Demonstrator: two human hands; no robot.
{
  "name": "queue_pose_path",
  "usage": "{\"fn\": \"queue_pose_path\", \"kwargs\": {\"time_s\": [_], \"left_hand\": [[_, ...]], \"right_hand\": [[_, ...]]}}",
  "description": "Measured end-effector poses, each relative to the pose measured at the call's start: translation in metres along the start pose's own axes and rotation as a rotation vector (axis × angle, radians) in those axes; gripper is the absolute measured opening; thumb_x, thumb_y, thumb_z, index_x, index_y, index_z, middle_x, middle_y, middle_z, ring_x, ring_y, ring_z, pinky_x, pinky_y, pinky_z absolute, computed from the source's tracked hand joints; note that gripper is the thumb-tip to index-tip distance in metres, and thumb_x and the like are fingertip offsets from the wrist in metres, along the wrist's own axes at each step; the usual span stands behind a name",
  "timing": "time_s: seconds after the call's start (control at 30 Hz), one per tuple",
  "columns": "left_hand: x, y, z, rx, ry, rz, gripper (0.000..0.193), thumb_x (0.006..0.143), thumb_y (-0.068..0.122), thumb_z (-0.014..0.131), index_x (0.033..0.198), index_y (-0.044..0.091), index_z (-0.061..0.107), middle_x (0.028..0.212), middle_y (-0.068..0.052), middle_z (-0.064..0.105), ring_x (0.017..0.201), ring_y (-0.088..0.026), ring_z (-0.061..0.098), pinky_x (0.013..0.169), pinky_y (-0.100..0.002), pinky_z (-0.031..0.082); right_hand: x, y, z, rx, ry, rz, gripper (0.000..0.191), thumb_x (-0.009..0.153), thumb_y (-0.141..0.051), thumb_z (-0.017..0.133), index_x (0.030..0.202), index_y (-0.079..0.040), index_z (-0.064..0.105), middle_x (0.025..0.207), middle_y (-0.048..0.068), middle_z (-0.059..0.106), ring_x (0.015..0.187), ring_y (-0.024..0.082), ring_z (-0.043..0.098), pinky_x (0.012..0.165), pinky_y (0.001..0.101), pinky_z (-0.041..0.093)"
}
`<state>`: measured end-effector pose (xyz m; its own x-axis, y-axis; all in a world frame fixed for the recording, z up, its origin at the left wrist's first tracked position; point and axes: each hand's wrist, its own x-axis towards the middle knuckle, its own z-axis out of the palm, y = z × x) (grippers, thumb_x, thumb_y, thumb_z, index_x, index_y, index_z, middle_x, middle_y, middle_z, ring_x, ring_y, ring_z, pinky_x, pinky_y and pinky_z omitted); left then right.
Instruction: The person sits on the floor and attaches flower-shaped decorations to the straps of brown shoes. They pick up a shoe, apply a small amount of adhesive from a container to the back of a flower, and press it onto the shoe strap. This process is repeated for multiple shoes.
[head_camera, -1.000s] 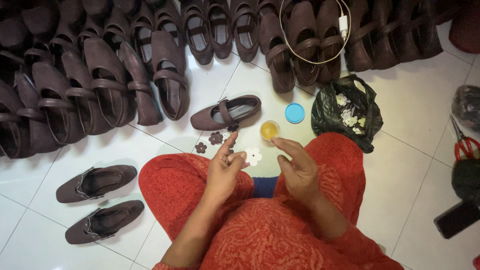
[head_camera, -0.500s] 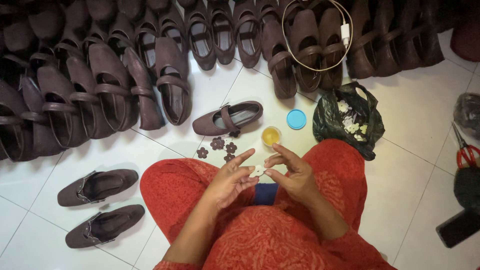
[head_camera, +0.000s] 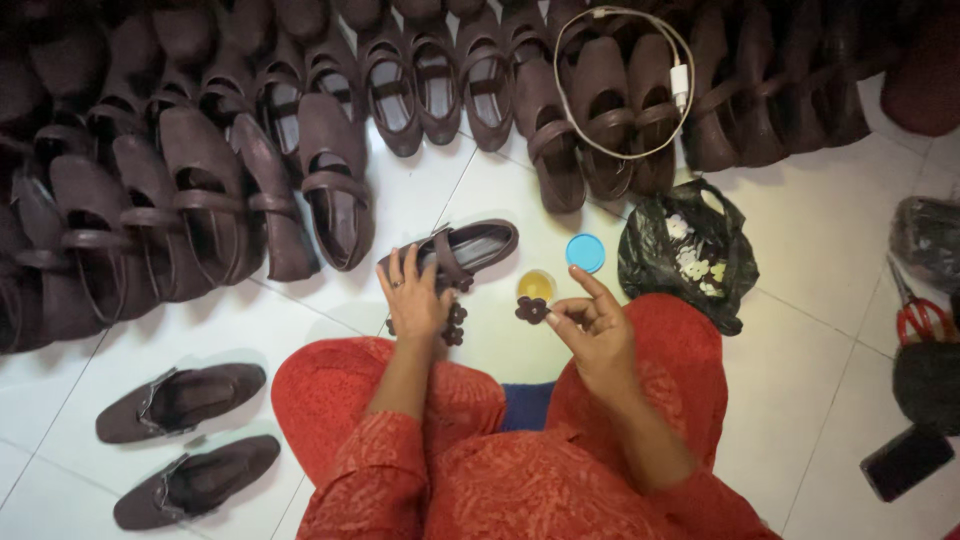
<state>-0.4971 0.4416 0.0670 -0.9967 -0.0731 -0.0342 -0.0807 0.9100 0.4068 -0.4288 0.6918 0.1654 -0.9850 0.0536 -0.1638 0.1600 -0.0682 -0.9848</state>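
My right hand (head_camera: 592, 328) pinches a small dark brown flower-shaped ornament (head_camera: 531, 310) between thumb and fingers, just below a small open jar of yellow glue (head_camera: 537, 286). My left hand (head_camera: 415, 296) reaches forward with fingers spread and rests on the toe of a single brown strap shoe (head_camera: 462, 250) lying on the white tile floor. More brown flower ornaments (head_camera: 455, 322) lie on the floor beside my left hand. The jar's blue lid (head_camera: 585, 253) sits to the right of the shoe.
Rows of brown strap shoes (head_camera: 230, 190) fill the back and left. Two more shoes (head_camera: 185, 400) lie at lower left. A black plastic bag (head_camera: 685, 255) of pale flowers sits right; red-handled scissors (head_camera: 920, 315), a phone (head_camera: 905, 460) and a white cable (head_camera: 640, 80) lie nearby.
My hands, together over my lap before, have parted: the left has reached out to the single shoe, and the right has lifted a brown flower ornament toward the glue jar.
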Motion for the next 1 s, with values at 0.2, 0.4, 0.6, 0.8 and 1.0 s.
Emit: {"fn": "queue_pose_path", "kwargs": {"time_s": [0.2, 0.4, 0.6, 0.8, 1.0], "left_hand": [[0.011, -0.002, 0.006, 0.112, -0.128, 0.161, 0.026, 0.085, 0.031, 0.075, 0.104, 0.013, 0.074, 0.128, -0.001, 0.064, 0.147, -0.025, 0.036, 0.122, -0.068, 0.000], [0.027, 0.012, -0.033, -0.025, -0.139, 0.136, 0.018, 0.088, 0.024, 0.068, 0.098, 0.010, 0.073, 0.103, -0.003, 0.071, 0.113, -0.024, 0.062, 0.122, -0.071, -0.002], [0.002, 0.044, -0.116, -0.376, -0.155, 0.225, 0.030, 0.090, 0.018, 0.050, 0.104, 0.005, 0.073, 0.099, -0.012, 0.069, 0.106, -0.030, 0.064, 0.122, -0.061, 0.008], [-0.037, 0.067, -0.173, -0.519, -0.232, 0.332, 0.038, 0.090, 0.017, 0.039, 0.101, 0.002, 0.072, 0.101, -0.011, 0.071, 0.106, -0.028, 0.065, 0.119, -0.052, 0.021], [-0.058, 0.085, -0.197, -0.570, -0.209, 0.423, 0.035, 0.092, 0.017, 0.041, 0.099, 0.002, 0.072, 0.099, -0.011, 0.071, 0.103, -0.028, 0.065, 0.115, -0.051, 0.028]], "right_hand": [[0.008, -0.012, 0.005, -0.028, -0.007, 0.015, 0.065, 0.090, 0.001, 0.070, 0.150, 0.003, 0.045, 0.097, 0.005, 0.069, 0.092, 0.011, 0.064, 0.088, 0.0270, 0.051], [0.019, -0.037, 0.011, -0.114, -0.038, -0.036, 0.067, 0.090, 0.000, 0.070, 0.152, 0.001, 0.044, 0.097, 0.003, 0.069, 0.097, 0.011, 0.063, 0.095, 0.0284, 0.048], [0.021, -0.077, 0.008, -0.202, -0.192, -0.164, 0.070, 0.089, -0.001, 0.072, 0.153, 0.000, 0.044, 0.095, 0.001, 0.068, 0.110, 0.012, 0.061, 0.109, 0.0306, 0.042], [0.009, -0.114, 0.003, -0.509, -0.349, -0.210, 0.072, 0.084, -0.011, 0.075, 0.150, -0.009, 0.047, 0.086, -0.005, 0.075, 0.122, 0.013, 0.063, 0.119, 0.0524, 0.010], [-0.001, -0.134, 0.007, -0.542, -0.375, -0.230, 0.069, 0.085, -0.013, 0.075, 0.149, -0.010, 0.050, 0.087, -0.006, 0.075, 0.121, 0.014, 0.064, 0.126, 0.0599, -0.011]]}}
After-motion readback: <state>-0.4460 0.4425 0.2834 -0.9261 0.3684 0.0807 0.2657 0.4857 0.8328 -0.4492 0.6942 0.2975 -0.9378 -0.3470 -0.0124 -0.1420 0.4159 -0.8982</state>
